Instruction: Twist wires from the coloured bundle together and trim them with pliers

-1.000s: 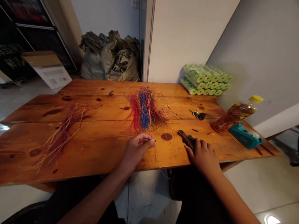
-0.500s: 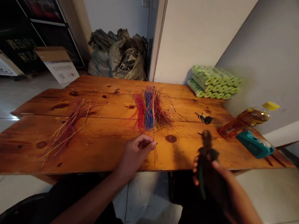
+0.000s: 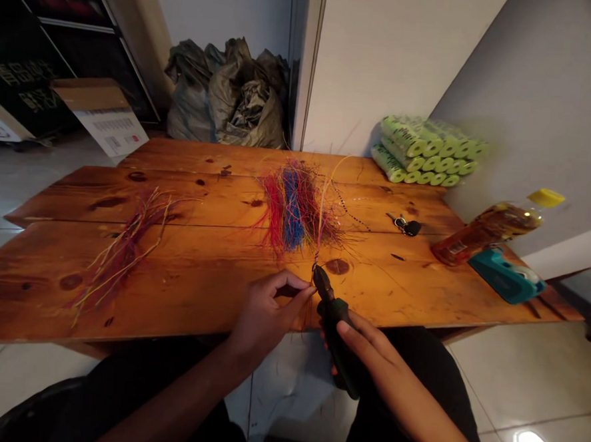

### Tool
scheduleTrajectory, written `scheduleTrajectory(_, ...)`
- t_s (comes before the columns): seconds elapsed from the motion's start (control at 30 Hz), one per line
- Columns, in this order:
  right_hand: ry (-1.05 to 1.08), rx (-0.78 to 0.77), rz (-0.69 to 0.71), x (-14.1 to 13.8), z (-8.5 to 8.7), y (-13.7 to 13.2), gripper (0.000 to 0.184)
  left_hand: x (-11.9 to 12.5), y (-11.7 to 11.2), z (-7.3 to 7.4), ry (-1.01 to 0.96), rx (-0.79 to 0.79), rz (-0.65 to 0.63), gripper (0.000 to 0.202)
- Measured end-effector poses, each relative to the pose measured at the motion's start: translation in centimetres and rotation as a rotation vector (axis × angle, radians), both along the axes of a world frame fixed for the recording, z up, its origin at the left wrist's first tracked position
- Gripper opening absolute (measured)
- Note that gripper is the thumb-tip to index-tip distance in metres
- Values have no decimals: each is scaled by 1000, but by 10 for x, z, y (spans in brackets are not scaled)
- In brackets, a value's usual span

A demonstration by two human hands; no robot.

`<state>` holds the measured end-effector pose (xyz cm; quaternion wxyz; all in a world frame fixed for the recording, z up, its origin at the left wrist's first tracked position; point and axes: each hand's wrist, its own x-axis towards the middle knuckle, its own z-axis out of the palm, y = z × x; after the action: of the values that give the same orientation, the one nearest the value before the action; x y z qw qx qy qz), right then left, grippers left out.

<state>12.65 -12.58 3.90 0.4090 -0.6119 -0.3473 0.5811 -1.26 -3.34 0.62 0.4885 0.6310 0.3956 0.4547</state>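
My left hand (image 3: pixel 275 306) pinches a thin twisted bundle of wires (image 3: pixel 319 242) near the front edge of the table. The strands rise from the fingertips, and a yellowish one curves at the top. In my right hand (image 3: pixel 363 338) is a pair of pliers (image 3: pixel 338 327) with dark green handles. Their jaw tips meet the twisted bundle just above my left fingertips; whether they grip it is too small to tell. Just beyond lies a heap of red, blue and brown wires (image 3: pixel 293 211). Another loose bunch of yellow and purplish wires (image 3: pixel 126 254) lies to the left.
On the wooden table (image 3: pixel 211 282), keys (image 3: pixel 408 226), a bottle of amber drink (image 3: pixel 485 232) and a teal tape dispenser (image 3: pixel 505 277) are at the right. Green-wrapped rolls (image 3: pixel 424 152) are stacked at the back right. Grey sacks (image 3: pixel 227 97) and a cardboard box (image 3: pixel 104 116) stand behind.
My right hand has brought the pliers leftward from the right side to the wire bundle. My left hand keeps its pinch, and the bundle now stands apart from the heap.
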Motion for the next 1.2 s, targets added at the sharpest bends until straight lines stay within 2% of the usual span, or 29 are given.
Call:
scheduleTrajectory(0.27, 13, 7, 8, -1, -3, -2, 42, 1, -1, 2, -21, -66, 19, 10)
scheduleTrajectory(0.5, -18, 16, -9, 0, -1, -4, 41, 4, -4, 1, -56, -166, -17, 10)
scheduleTrajectory(0.8, -25, -4, 32, 0, -3, -1, 44, 1, -4, 0, -16, -96, 14, 10)
scheduleTrajectory(1.2, -25, 26, 63, -13, -4, 7, 38, -4, -3, -4, -46, -118, 19, 10)
